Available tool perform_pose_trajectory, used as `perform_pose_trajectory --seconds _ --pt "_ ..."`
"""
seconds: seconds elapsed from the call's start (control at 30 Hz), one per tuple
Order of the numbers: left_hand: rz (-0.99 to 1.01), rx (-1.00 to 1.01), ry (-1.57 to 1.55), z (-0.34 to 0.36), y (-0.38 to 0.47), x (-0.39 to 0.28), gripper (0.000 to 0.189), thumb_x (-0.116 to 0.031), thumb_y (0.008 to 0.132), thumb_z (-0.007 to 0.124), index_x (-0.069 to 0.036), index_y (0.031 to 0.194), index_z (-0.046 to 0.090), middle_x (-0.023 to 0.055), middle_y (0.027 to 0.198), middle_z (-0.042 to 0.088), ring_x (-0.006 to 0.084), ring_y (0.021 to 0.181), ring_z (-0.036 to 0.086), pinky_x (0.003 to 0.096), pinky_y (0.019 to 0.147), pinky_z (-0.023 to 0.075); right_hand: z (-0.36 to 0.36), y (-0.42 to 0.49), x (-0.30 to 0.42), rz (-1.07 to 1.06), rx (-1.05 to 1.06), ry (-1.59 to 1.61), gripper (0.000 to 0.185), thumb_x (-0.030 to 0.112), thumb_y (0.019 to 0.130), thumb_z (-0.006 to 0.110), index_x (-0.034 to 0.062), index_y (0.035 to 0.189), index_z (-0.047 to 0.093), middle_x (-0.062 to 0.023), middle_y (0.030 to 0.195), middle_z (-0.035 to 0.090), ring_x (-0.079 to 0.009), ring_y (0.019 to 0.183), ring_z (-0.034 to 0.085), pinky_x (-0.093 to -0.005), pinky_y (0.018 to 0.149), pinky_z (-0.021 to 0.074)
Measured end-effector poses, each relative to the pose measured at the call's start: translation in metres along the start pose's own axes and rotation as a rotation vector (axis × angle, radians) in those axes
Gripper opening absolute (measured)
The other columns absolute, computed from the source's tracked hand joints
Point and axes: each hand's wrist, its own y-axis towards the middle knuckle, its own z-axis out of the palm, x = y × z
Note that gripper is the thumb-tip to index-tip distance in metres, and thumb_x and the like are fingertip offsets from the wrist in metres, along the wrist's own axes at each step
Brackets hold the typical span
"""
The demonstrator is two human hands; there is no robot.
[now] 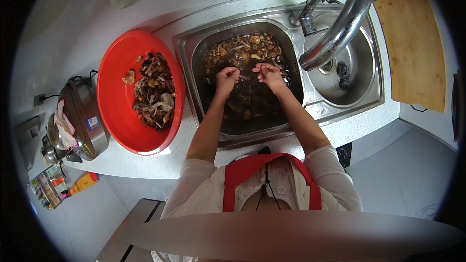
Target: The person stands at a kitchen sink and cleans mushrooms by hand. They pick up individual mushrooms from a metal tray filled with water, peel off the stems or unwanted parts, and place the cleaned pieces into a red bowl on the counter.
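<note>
Both my hands are over the larger stainless steel sink basin point(299, 91), which holds dark water with many brown mushrooms point(251, 45) floating in it. A thin, pale mushroom piece point(244, 77) sticks out from the pinched fingertips of my left hand point(227, 80). Across a small gap, my right hand point(270, 76) has its fingers curled but apart, and I see nothing held in it. Mushrooms lower in the basin are blurred by the murky water. On the left, a red plastic basin point(118, 105) holds a heap of mushrooms point(154, 94) along its right side.
A chrome faucet point(349, 25) arches over the smaller round sink point(358, 87), where a dark scrubber point(343, 75) lies by the drain. A wooden cutting board point(415, 51) lies at right. Beyond the red basin stands a rice cooker point(87, 123) with a cloth point(64, 127).
</note>
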Motion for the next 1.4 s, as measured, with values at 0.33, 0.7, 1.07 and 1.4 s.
perform_pose_trajectory --seconds 0.33,0.7,1.07,1.4 --pt "-0.194 0.124 -0.922 -0.019 -0.010 -0.006 0.010 -0.013 0.088 0.062 -0.006 0.096 0.061 -0.0002 0.080 0.057 0.0098 0.067 0.054 0.0205 0.058 0.0464 -0.002 -0.044 0.024 0.004 0.094 -0.113 0.024 0.006 0.095 0.041 0.0014 0.115 0.054 -0.0117 0.108 0.062 -0.0169 0.076 0.063 -0.0268 0.067 0.0524" --pt "-0.269 0.104 -1.023 -0.014 -0.040 0.001 0.009 -0.011 0.090 0.058 -0.004 0.096 0.060 0.0019 0.080 0.058 0.0122 0.069 0.056 0.0207 0.061 0.0494 0.085 -0.113 0.110 -0.287 0.181 -0.120 0.026 -0.001 0.094 0.035 -0.0020 0.113 0.052 -0.0136 0.112 0.059 -0.0210 0.090 0.063 -0.0310 0.079 0.0519" --pt "0.133 0.265 -0.748 0.001 -0.097 -0.028 0.028 -0.012 0.089 0.058 -0.003 0.115 0.052 0.0070 0.106 0.057 0.0170 0.095 0.056 0.0342 0.080 0.0474 0.294 -0.142 0.136 -1.219 0.565 -0.804 0.035 -0.006 0.079 0.049 0.0038 0.112 0.057 -0.0151 0.113 0.058 -0.0296 0.105 0.057 -0.0350 0.089 0.0469" --pt "0.217 0.061 -0.370 -0.015 -0.123 -0.076 0.011 -0.010 0.088 0.061 -0.002 0.095 0.062 -0.0011 0.077 0.059 0.0055 0.061 0.049 0.0205 0.054 0.0403 0.112 -0.141 0.099 -0.736 0.106 -1.017 0.028 0.023 0.089 0.056 0.0004 0.107 0.057 -0.0136 0.094 0.061 -0.0258 0.091 0.058 -0.0356 0.083 0.0462"
